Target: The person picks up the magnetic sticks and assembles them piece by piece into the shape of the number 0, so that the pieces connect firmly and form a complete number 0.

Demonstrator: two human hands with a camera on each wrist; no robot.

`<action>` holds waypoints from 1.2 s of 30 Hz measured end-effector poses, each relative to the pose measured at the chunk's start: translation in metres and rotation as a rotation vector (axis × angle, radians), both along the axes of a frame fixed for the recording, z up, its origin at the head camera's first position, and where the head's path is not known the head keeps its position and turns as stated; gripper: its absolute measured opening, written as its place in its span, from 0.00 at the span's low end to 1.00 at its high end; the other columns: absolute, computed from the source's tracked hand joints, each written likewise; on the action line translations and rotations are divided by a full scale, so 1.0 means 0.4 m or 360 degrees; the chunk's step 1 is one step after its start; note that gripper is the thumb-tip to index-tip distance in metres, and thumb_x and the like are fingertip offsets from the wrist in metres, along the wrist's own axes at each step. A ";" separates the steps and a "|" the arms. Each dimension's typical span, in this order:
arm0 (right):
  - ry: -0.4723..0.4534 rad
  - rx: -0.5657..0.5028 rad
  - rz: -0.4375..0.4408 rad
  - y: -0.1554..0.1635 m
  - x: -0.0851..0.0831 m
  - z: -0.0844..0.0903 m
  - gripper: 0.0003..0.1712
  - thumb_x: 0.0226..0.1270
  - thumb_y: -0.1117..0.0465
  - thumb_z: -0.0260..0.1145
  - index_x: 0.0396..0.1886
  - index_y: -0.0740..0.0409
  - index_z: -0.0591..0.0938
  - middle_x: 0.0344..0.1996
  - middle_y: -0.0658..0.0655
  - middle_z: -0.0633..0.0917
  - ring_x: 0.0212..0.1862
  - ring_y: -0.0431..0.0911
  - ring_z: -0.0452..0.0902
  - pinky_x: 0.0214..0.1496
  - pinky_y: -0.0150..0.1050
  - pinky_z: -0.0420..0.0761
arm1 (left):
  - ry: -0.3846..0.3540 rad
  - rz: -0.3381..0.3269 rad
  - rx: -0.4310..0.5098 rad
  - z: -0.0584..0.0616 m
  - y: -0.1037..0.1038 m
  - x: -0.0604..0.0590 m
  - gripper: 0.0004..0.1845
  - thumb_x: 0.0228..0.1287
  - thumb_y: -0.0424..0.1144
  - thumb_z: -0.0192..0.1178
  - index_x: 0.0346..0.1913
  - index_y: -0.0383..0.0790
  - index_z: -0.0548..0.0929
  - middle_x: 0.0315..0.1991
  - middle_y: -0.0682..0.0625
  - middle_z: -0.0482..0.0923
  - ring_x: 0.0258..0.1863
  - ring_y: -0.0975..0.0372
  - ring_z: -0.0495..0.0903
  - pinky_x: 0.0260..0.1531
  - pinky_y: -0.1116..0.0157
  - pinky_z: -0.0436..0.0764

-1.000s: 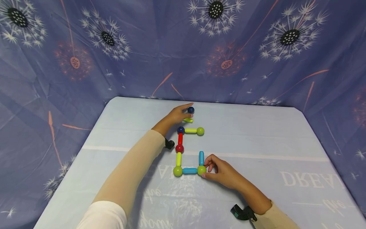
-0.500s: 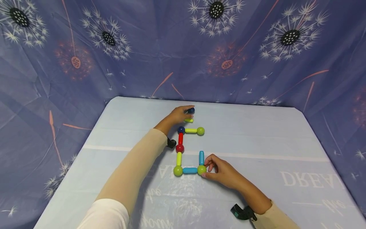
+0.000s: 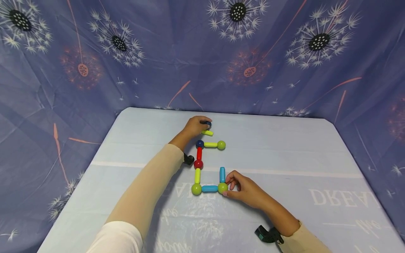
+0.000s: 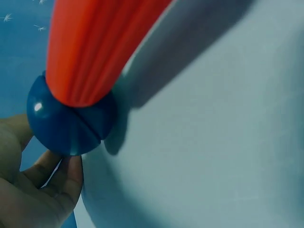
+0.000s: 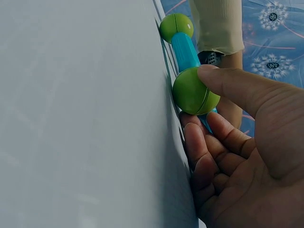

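Gripping of a dark blue plastic ball [image 3: 207, 123] at the far end of the bench [image 3: 284, 147] is done by the left hand [image 3: 195, 125], fingers curled round it, just beyond a loose yellow-green plastic rod [image 3: 207, 133]. A green plastic corner ball [image 3: 223, 187] of the rod-and-ball chain is pinched by the right hand [image 3: 245, 189], between thumb and fingertips [image 5: 199, 137].

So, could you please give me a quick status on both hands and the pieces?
Left hand grips the far dark blue ball. Right hand pinches the green corner ball. Loose yellow-green stick lies beside the left hand.
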State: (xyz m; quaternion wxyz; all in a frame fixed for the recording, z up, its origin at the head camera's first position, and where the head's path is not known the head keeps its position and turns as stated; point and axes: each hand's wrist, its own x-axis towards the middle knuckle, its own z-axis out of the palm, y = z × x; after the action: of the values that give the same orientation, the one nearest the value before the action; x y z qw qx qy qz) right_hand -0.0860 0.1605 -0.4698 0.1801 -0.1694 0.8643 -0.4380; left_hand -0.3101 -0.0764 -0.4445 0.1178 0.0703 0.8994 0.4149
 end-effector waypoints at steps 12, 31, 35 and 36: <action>0.0002 -0.0012 -0.0005 0.001 0.000 -0.002 0.20 0.61 0.48 0.76 0.46 0.46 0.78 0.34 0.48 0.80 0.34 0.40 0.72 0.36 0.31 0.73 | 0.0056 0.0018 0.0248 -0.001 -0.021 0.026 0.17 0.71 0.40 0.62 0.61 0.50 0.84 0.61 0.50 0.81 0.58 0.55 0.78 0.55 0.57 0.79; 0.0057 -0.0010 0.0001 0.001 0.000 0.001 0.19 0.61 0.48 0.76 0.47 0.45 0.78 0.33 0.46 0.80 0.33 0.40 0.71 0.35 0.31 0.72 | -0.0076 -0.0153 0.0457 0.071 -0.006 0.128 0.21 0.66 0.42 0.68 0.61 0.48 0.83 0.52 0.46 0.84 0.52 0.56 0.81 0.53 0.59 0.80; 0.0042 -0.0005 -0.0004 0.000 -0.001 -0.001 0.19 0.61 0.48 0.76 0.47 0.45 0.78 0.34 0.47 0.81 0.33 0.40 0.72 0.35 0.31 0.73 | -0.0126 -0.0247 0.0429 0.082 -0.005 0.163 0.20 0.65 0.42 0.69 0.59 0.49 0.84 0.52 0.48 0.83 0.54 0.57 0.80 0.54 0.58 0.82; 0.0039 -0.0005 -0.0002 0.000 -0.001 -0.001 0.20 0.61 0.48 0.76 0.47 0.46 0.78 0.34 0.47 0.81 0.34 0.40 0.72 0.35 0.31 0.73 | -0.0131 -0.0270 0.0424 0.082 -0.005 0.170 0.20 0.65 0.42 0.69 0.59 0.49 0.84 0.52 0.48 0.83 0.54 0.57 0.80 0.54 0.58 0.82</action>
State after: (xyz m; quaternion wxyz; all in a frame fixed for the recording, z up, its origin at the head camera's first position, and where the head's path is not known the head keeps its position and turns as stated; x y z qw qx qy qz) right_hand -0.0864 0.1603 -0.4701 0.1688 -0.1745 0.8658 -0.4375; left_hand -0.2420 -0.0783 -0.4117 0.1787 0.1439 0.8218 0.5215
